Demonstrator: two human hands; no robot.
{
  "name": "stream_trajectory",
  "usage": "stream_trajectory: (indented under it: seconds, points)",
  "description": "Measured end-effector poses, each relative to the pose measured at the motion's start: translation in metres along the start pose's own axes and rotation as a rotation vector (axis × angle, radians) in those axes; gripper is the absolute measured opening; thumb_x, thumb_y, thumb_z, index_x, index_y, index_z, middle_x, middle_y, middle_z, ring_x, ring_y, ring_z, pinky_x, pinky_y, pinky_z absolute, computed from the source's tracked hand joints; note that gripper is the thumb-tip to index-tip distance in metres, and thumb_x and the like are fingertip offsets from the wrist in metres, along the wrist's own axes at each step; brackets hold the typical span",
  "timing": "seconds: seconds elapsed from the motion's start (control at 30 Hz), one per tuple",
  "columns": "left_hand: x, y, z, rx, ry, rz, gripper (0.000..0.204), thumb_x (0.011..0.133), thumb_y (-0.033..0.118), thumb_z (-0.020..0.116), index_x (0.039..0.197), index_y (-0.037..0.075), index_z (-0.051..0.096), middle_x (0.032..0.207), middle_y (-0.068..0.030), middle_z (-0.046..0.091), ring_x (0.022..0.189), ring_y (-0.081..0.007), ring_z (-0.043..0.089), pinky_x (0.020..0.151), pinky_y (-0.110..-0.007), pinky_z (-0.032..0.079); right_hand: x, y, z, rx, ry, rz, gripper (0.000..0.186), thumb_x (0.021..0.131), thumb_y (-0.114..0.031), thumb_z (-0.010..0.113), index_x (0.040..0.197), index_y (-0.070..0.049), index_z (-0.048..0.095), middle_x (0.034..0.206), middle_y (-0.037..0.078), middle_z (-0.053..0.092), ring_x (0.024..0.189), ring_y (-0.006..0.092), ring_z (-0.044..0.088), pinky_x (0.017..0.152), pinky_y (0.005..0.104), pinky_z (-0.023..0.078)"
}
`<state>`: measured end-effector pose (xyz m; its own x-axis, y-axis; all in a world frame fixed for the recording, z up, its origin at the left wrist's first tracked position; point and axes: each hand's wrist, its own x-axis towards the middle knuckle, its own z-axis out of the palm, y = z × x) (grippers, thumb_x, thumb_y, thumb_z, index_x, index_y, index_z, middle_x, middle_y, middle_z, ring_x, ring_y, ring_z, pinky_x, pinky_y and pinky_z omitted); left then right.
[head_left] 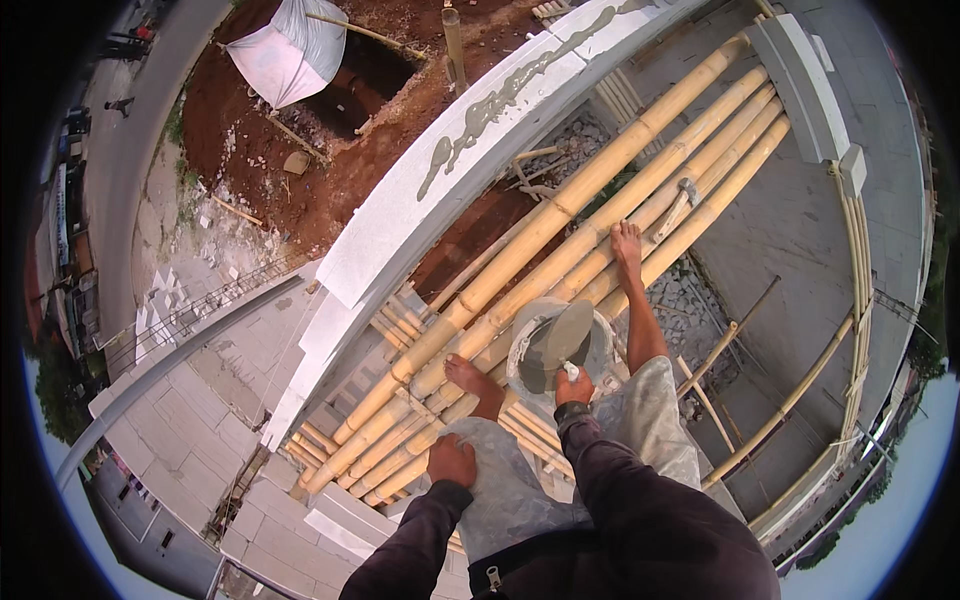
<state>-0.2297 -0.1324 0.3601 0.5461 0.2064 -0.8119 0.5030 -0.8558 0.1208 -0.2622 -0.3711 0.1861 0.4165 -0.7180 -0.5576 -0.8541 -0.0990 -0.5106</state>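
My right hand [572, 388] grips the pale handle of a trowel [565, 330], whose grey-smeared blade is over a white bucket [520, 370] containing wet grey mortar. My left hand [450, 462] rests on my left knee, fingers curled, with nothing visible in it. My bare feet are on bamboo poles [590, 190] laid side by side across an opening. A hammer-like tool [681, 205] lies on the poles beyond my right foot. Along their upper-left side runs a white block wall [370, 235] with a streak of grey mortar [480, 120] on its top.
Rubble [575, 150] and drops show below the poles. Red soil with a pit [360, 90] and pale sheet [285, 55] lies at upper left, beside a road [120, 200]. A pale-block surface [170, 420] is at lower left; bamboo scaffolding [790, 400] is at right.
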Motion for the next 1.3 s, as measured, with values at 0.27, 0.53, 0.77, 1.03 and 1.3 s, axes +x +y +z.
stream_trajectory:
  seconds: [0.27,0.53,0.77,1.03,1.3]
  points:
    - [0.002,0.042,0.022,0.0,-0.015,-0.088,0.037,0.081,0.027,0.067,0.108,0.002,0.068,0.109,-0.0186,0.067,0.105,-0.0375,0.062,0.093,-0.045,0.049,0.21,-0.279,-0.128,0.026,-0.226,-0.556,0.03,0.077,-0.019,0.07,0.1,0.0,0.065,0.08,0.016,0.066,0.068,0.0245,0.062,0.066,0.0363,0.05]
    - [-0.022,0.097,0.074,-0.046,0.036,-0.261,0.034,0.078,0.023,0.069,0.104,0.002,0.065,0.107,-0.0221,0.065,0.101,-0.0398,0.063,0.09,-0.046,0.051,0.466,-0.576,-0.25,-0.157,-0.847,-0.55,0.02,0.088,-0.021,0.069,0.091,-0.001,0.067,0.066,0.0,0.054,0.054,0.011,0.048,0.051,0.0293,0.039]
    - [-0.026,0.148,0.077,-0.043,0.094,-0.411,0.024,0.077,0.015,0.065,0.097,0.001,0.065,0.103,-0.0221,0.062,0.097,-0.0407,0.063,0.088,-0.048,0.051,0.565,-0.706,-0.277,-0.205,-1.103,-0.378,0.027,0.09,-0.025,0.069,0.087,0.001,0.062,0.062,0.005,0.055,0.045,0.0148,0.049,0.044,0.0289,0.04]
    - [-0.051,0.122,0.069,-0.01,0.184,-0.446,0.017,0.079,0.018,0.069,0.088,0.004,0.064,0.095,-0.0209,0.063,0.092,-0.0407,0.062,0.084,-0.046,0.05,0.576,-0.654,-0.311,-0.055,-1.126,-0.377,0.029,0.094,-0.026,0.065,0.086,0.002,0.064,0.059,0.006,0.057,0.041,0.0146,0.051,0.041,0.0274,0.041]
    - [-0.034,0.091,0.074,-0.212,0.108,-0.377,0.046,0.078,0.036,0.075,0.105,0.001,0.064,0.109,-0.0238,0.062,0.102,-0.0416,0.06,0.091,-0.048,0.049,0.451,-0.553,-0.351,-0.305,-0.971,-0.334,0.024,0.09,-0.022,0.068,0.088,0.002,0.067,0.064,0.007,0.06,0.047,0.0141,0.054,0.045,0.0284,0.041]
